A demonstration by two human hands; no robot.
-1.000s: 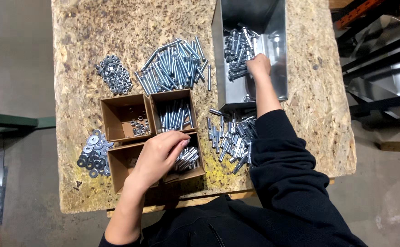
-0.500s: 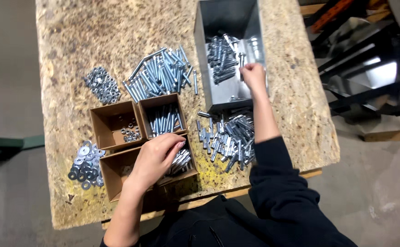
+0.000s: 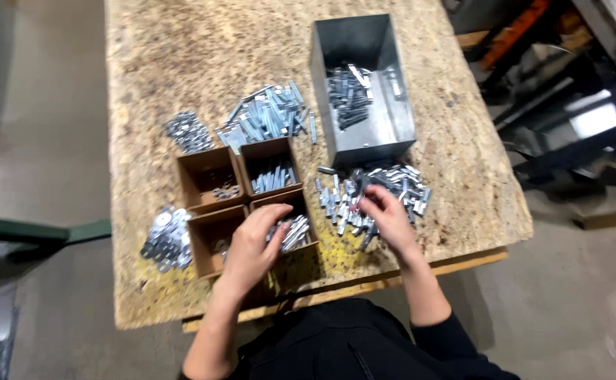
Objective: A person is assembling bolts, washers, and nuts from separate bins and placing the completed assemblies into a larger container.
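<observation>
**Steel bolts under two bare hands**

Chipboard table [image 3: 181, 56] is carrying the sorting work. The left hand [image 3: 252, 243] is hovering with fingers loosely curled over the near-right cell of the brown cardboard divider box [image 3: 241, 193], touching the bolts in that cell [image 3: 295, 232]; whether it is gripping one cannot be told. The right hand [image 3: 387, 218] is resting, fingers spread, on the loose bolt pile [image 3: 375, 190] just before the grey metal bin [image 3: 371, 144].

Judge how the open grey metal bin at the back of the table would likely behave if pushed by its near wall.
The metal bin has flat, rigid-looking sheet walls, so it would probably slide stiffly rather than flex. The rough chipboard table may make it drag. It sits broad and flat, so tipping seems unlikely; the loose bolts inside would likely shift and add weight.
</observation>
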